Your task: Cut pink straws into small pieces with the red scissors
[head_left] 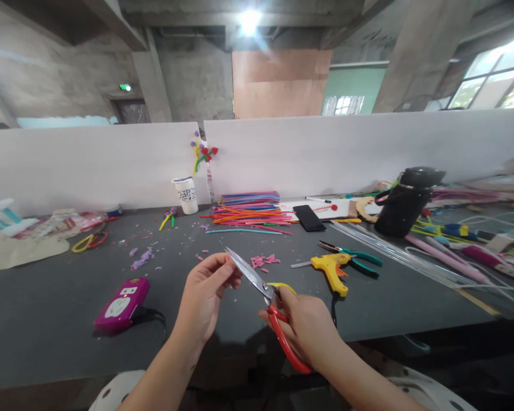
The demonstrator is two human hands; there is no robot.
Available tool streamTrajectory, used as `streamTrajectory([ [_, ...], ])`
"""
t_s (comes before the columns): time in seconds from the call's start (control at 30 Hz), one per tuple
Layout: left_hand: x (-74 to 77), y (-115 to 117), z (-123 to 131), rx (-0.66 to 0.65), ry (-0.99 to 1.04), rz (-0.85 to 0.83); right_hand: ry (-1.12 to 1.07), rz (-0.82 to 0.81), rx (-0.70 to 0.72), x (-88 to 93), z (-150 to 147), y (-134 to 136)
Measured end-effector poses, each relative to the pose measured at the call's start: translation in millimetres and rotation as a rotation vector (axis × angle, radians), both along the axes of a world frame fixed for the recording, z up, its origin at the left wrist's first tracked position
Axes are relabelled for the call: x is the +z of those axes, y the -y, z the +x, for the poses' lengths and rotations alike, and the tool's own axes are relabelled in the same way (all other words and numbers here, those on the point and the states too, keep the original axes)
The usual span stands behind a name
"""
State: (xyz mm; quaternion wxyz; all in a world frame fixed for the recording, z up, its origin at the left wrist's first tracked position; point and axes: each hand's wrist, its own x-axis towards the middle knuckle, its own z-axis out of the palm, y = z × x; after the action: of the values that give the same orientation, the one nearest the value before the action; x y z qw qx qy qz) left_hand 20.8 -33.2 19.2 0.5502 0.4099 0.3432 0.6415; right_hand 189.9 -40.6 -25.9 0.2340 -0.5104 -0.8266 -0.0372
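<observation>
My right hand [310,325] grips a pair of scissors [252,277] with one red and one yellow handle; the blades point away and to the left. Their tips reach the fingers of my left hand [208,291], which are pinched together. What the left fingers hold is too small to make out; a hint of red shows by the fingertip. Beyond the blades, several short pink cut pieces [264,261] lie on the dark grey table [188,365]. Further back is a pile of coloured pipe cleaners [251,214].
To the right are a yellow glue gun [332,269], pliers [360,260], a phone [309,218], clear sticks [381,248] and a black jug [406,202]. A magenta power block [123,305], purple scraps [142,260], another pair of scissors [89,242] and a paper cup [186,196] stand left.
</observation>
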Motion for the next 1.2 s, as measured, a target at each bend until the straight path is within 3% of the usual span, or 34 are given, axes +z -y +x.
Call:
streamTrajectory([
  [0.3,1.3,-1.2,-6.2,0.005,-0.071,0.001,0.026,0.022,-0.039,2.1,1.1,-1.3],
  [0.4,2.5,-2.2,-6.7,0.005,-0.078,-0.005,-0.043,-0.04,-0.042,2.9,2.6,-3.0],
  [0.53,2.0,-1.8,-3.1,-0.076,-0.091,-0.056,-0.345,-0.235,-0.013,4.3,3.6,-7.7],
  [0.67,-4.8,0.8,7.0,-0.256,-0.079,-0.126,-0.737,-0.449,0.112,11.7,1.6,-12.3],
  [0.83,-15.1,4.5,18.8,-0.443,-0.101,-0.198,-1.069,-0.664,0.19,21.6,-2.2,-15.1],
  [1.0,-19.0,5.4,21.8,-0.506,-0.149,-0.238,-1.082,-0.763,0.235,25.9,-2.4,-16.3],
  [1.2,-19.7,2.7,22.1,-0.402,-0.328,-0.17,-0.979,-0.719,0.204,28.5,-0.2,-16.5],
])
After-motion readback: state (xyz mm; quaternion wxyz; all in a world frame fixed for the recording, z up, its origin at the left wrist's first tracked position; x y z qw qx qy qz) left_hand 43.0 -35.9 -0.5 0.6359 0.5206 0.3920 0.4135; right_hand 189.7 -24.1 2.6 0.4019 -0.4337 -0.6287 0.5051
